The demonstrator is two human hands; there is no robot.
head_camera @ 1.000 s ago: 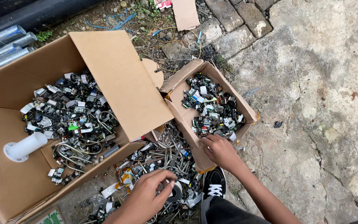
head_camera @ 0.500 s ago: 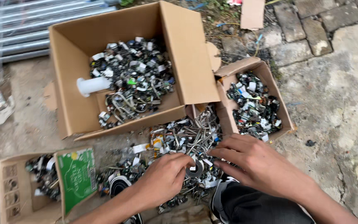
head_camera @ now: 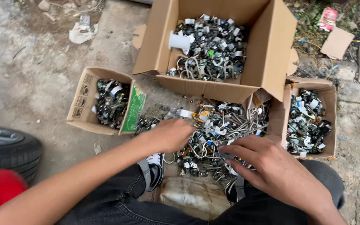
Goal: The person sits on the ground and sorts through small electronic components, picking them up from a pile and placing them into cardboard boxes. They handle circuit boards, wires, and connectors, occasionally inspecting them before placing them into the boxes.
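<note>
1. A large cardboard box (head_camera: 267,50) is standing open at the upper middle of the frame, holding small metal and plastic scrap parts and a white plastic spool (head_camera: 180,41).
2. Two smaller boxes are flanking it: a small box at right (head_camera: 332,125) and a small box at left (head_camera: 82,100), both holding similar dark parts.
3. The loose pile of wire clips and small parts (head_camera: 226,125) is lying on the ground at centre frame, just below the large box.
4. The right hand (head_camera: 271,166) is resting on the pile's lower right edge, fingers spread fairly wide and flat; whether it is pinching anything I cannot tell.
5. The left hand (head_camera: 171,135) is curling over the pile's left edge, knuckles up, so its grip is hidden.
6. Sorting well here, in my judgement, is meaning lifting one piece at a time, since the clips are looking tangled.
7. A tyre (head_camera: 5,150) is being cut off at lower left; individual parts are too small to identify.
</note>
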